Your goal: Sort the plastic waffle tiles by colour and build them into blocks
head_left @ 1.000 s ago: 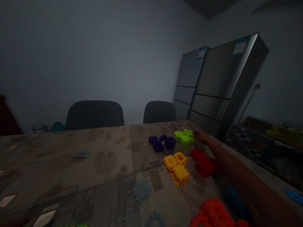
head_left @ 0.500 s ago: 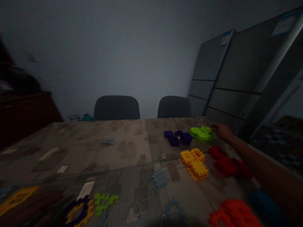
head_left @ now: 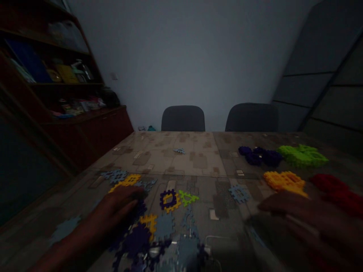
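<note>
My left hand point(head_left: 120, 206) lies on a scatter of flat interlocking plastic pieces point(head_left: 159, 223) in purple, yellow, green and pale blue at the near left of the table; its fingers look stretched flat. My right hand point(head_left: 292, 215) hovers blurred over the table at the near right, fingers extended, nothing seen in it. Sorted heaps lie beyond it: purple pieces point(head_left: 259, 155), lime green pieces point(head_left: 302, 155), yellow pieces point(head_left: 283, 180) and red pieces point(head_left: 334, 189).
The table point(head_left: 198, 160) has a patterned brown cover. Two dark chairs point(head_left: 183, 118) stand at its far side. A dark wooden shelf unit point(head_left: 56, 94) with books stands left, grey cabinets point(head_left: 320, 87) right. A lone pale blue piece point(head_left: 179, 151) lies mid-table.
My view has swung left. My right hand has drawn back from the green heap to the near right, and my left hand has come into view on the loose pieces.
</note>
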The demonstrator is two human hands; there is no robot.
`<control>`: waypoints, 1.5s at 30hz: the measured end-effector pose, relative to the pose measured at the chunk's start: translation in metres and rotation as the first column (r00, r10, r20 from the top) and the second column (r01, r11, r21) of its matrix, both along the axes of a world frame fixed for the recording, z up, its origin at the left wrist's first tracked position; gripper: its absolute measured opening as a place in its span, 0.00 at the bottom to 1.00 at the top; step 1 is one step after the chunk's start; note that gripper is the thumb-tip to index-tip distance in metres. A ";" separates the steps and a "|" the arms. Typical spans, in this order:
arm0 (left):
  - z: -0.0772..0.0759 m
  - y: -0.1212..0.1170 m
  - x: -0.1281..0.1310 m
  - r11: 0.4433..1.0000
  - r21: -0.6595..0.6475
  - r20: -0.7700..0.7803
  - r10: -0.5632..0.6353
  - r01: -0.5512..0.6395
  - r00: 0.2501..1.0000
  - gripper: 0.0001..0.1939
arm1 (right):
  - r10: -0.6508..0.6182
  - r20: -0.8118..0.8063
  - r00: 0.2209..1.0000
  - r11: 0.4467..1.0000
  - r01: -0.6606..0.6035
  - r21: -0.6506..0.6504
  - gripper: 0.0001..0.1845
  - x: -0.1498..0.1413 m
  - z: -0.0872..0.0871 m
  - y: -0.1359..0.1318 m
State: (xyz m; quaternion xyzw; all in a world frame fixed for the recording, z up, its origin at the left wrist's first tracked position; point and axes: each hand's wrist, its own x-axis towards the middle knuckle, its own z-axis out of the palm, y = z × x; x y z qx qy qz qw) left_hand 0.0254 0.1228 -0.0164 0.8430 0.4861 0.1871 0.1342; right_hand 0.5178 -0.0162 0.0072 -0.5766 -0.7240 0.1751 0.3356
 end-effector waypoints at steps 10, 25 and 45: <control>0.009 -0.006 0.087 0.979 -0.025 -0.146 -0.202 0.201 0.968 0.26 | 0.338 -0.029 0.941 0.934 -0.339 -0.113 0.23 -0.144 -0.012 0.017; 0.002 -0.008 0.065 0.979 -0.026 -0.076 -0.205 0.204 0.976 0.21 | 0.127 0.464 0.877 0.969 -0.010 -0.247 0.12 -0.176 -0.013 0.072; -0.056 0.013 0.056 0.854 0.385 -0.124 -0.329 0.351 0.936 0.16 | 0.368 0.694 0.619 0.897 -0.433 -0.089 0.06 -0.143 -0.013 0.066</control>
